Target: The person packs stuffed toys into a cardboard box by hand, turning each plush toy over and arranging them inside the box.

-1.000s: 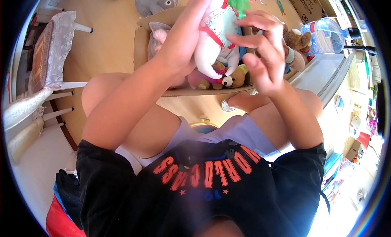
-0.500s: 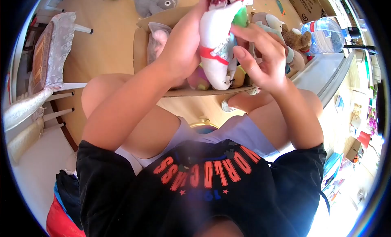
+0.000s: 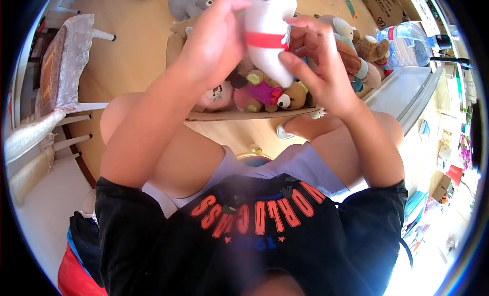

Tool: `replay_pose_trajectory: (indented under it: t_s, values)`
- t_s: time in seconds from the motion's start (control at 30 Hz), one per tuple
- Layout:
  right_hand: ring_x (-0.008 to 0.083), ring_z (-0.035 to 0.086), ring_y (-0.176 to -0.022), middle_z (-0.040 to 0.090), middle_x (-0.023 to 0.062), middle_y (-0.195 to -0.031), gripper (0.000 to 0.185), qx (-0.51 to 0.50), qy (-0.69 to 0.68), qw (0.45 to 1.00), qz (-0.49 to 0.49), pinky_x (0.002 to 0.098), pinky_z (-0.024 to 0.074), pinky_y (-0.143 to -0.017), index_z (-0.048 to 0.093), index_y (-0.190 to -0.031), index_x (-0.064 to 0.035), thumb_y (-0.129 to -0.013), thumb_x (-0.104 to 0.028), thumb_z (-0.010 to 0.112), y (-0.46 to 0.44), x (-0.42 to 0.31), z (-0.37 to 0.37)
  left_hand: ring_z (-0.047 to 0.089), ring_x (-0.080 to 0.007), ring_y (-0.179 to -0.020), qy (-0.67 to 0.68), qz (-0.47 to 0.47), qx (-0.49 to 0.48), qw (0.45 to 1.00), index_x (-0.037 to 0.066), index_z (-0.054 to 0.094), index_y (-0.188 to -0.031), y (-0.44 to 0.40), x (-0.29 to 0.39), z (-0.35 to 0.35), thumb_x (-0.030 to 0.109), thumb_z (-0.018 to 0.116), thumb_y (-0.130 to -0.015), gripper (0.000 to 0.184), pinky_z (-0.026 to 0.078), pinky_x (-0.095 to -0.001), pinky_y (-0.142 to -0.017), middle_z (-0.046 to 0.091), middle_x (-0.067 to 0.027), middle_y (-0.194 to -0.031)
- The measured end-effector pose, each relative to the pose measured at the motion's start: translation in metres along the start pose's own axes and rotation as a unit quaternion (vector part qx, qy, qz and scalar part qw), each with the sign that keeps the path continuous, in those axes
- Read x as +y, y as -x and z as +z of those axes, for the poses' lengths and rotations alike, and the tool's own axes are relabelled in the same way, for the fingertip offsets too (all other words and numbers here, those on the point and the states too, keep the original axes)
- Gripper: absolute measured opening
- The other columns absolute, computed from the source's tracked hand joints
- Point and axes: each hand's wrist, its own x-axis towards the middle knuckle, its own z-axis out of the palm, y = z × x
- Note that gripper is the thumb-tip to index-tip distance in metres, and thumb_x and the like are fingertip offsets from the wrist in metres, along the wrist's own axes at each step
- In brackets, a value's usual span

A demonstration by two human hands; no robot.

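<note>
A white plush toy (image 3: 267,21) with a red band round its middle is held up in front of me, over the cardboard box (image 3: 244,116). My left hand (image 3: 219,36) grips it from the left. On the other side, my right hand (image 3: 318,62) pinches its edge between thumb and bent fingers. Below the toy, inside the box, lie a small teddy bear (image 3: 296,96) with a red bow and a plush in a purple top (image 3: 265,92). A pale pink plush (image 3: 216,96) rests at the box's near left corner.
A grey plush (image 3: 187,5) lies on the floor behind the box. A brown plush (image 3: 371,47) and a large clear water bottle (image 3: 409,44) are at the right, near a white cabinet edge (image 3: 397,92). A cloth-covered chair (image 3: 76,62) stands at the left.
The white plush toy has turned in my hands and shifted slightly upward, hiding its dark red and green parts. My left hand moved a little left, uncovering more plush toys in the box.
</note>
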Motion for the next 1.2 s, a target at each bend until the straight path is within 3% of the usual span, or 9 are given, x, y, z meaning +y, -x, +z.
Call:
replay_pose_trajectory:
  t_s: [0.07, 0.17, 0.27, 0.47, 0.67, 0.8, 0.9, 1.07, 1.2]
  values:
    - [0.0167, 0.056, -0.102, 0.057, 0.0107, -0.113, 0.044, 0.016, -0.033, 0.999, 0.022, 0.0308, 0.048, -0.09, 0.035, -0.14, -0.0075, -0.101, 0.003, 0.053, 0.0, 0.002, 0.0, 0.049, -0.0224, -0.127, -0.038, 0.015, 0.007, 0.999, -0.003, 0.042, -0.139, 0.002, -0.001, -0.002, 0.028, 0.046, -0.098, 0.051, 0.033, -0.038, -0.115, 0.054, -0.0124, -0.133]
    - [0.0217, 0.063, -0.089, 0.063, 0.0086, -0.097, 0.044, 0.093, -0.057, 0.994, 0.001, 0.0336, 0.0513, -0.081, 0.041, -0.133, -0.0062, -0.096, -0.006, 0.065, -0.002, 0.012, 0.003, 0.051, -0.0234, -0.126, -0.102, 0.048, 0.048, 0.992, -0.005, 0.037, -0.139, 0.008, -0.006, 0.002, 0.021, 0.056, -0.094, 0.055, 0.036, -0.0389, -0.113, 0.051, -0.0149, -0.134]
    - [0.0222, 0.06, -0.101, 0.062, 0.0161, -0.107, 0.042, 0.164, 0.109, 0.979, -0.055, 0.0338, 0.051, -0.086, 0.047, -0.137, -0.0031, -0.098, -0.009, 0.062, -0.004, 0.011, -0.002, 0.054, -0.0254, -0.122, -0.126, 0.07, 0.07, 0.987, -0.003, 0.032, -0.139, 0.013, -0.005, 0.011, 0.016, 0.069, -0.089, 0.065, 0.046, -0.0405, -0.105, 0.051, -0.0193, -0.13]
    - [0.0389, 0.053, -0.131, 0.065, 0.0185, -0.122, 0.046, 0.037, 0.128, 0.976, -0.172, 0.0518, 0.0294, -0.115, 0.069, -0.115, 0.0057, -0.107, -0.028, 0.039, -0.007, -0.009, -0.007, 0.059, -0.0275, -0.117, -0.097, 0.075, 0.118, 0.985, 0.001, 0.024, -0.139, 0.016, -0.012, 0.014, 0.016, 0.075, -0.088, 0.073, 0.054, -0.0423, -0.095, 0.051, -0.02, -0.128]
    - [0.0379, 0.062, -0.12, 0.071, 0.0212, -0.113, 0.051, 0.033, 0.145, 0.971, -0.189, 0.0522, 0.0329, -0.114, 0.072, -0.102, 0.0059, -0.106, -0.032, 0.038, -0.013, -0.017, -0.024, 0.06, -0.0255, -0.114, -0.052, 0.065, 0.137, 0.987, 0.003, 0.03, -0.136, 0.013, -0.013, 0.013, 0.021, 0.069, -0.096, 0.059, 0.054, -0.0422, -0.094, 0.054, -0.0174, -0.125]
    - [0.0387, 0.065, -0.113, 0.069, 0.0252, -0.112, 0.024, -0.069, 0.099, 0.962, -0.246, 0.0488, 0.047, -0.102, 0.07, -0.101, 0.0075, -0.093, -0.012, 0.059, 0.002, -0.013, -0.018, 0.061, -0.0231, -0.112, -0.033, 0.048, 0.158, 0.986, 0.003, 0.036, -0.13, 0.007, -0.022, 0.006, 0.027, 0.06, -0.102, 0.045, 0.055, -0.0416, -0.094, 0.057, -0.0147, -0.122]
    - [0.0343, 0.07, -0.086, 0.071, 0.019, -0.086, 0.017, 0.058, 0.104, 0.95, -0.29, 0.0418, 0.0558, -0.077, 0.069, -0.084, 0.006, -0.09, -0.006, 0.058, -0.005, -0.019, 0.001, 0.062, -0.0232, -0.109, -0.033, 0.051, 0.16, 0.985, 0.004, 0.037, -0.13, 0.001, -0.023, -0.002, 0.03, 0.059, -0.103, 0.043, 0.055, -0.0404, -0.093, 0.057, -0.0139, -0.122]
    - [0.0238, 0.053, -0.047, 0.055, 0.0073, -0.056, 0.034, 0.093, 0.106, 0.983, -0.114, 0.0338, 0.0431, -0.048, 0.057, -0.063, 0.0009, -0.096, -0.009, 0.058, 0.022, -0.008, 0.0, 0.061, -0.026, -0.109, -0.025, 0.083, 0.157, 0.984, 0.006, 0.045, -0.136, -0.003, -0.013, -0.004, 0.03, 0.052, -0.104, 0.041, 0.053, -0.042, -0.095, 0.061, -0.0143, -0.12]
    - [0.0131, 0.061, -0.072, 0.069, 0.0093, -0.075, 0.044, 0.158, -0.047, 0.975, 0.149, 0.0286, 0.0472, -0.075, 0.063, -0.07, 0.0018, -0.103, -0.024, 0.049, 0.003, -0.011, -0.002, 0.062, -0.0271, -0.107, -0.033, 0.126, 0.143, 0.981, 0.004, 0.047, -0.135, 0.001, -0.01, -0.005, 0.017, 0.054, -0.101, 0.037, 0.054, -0.0391, -0.093, 0.061, -0.0154, -0.12]
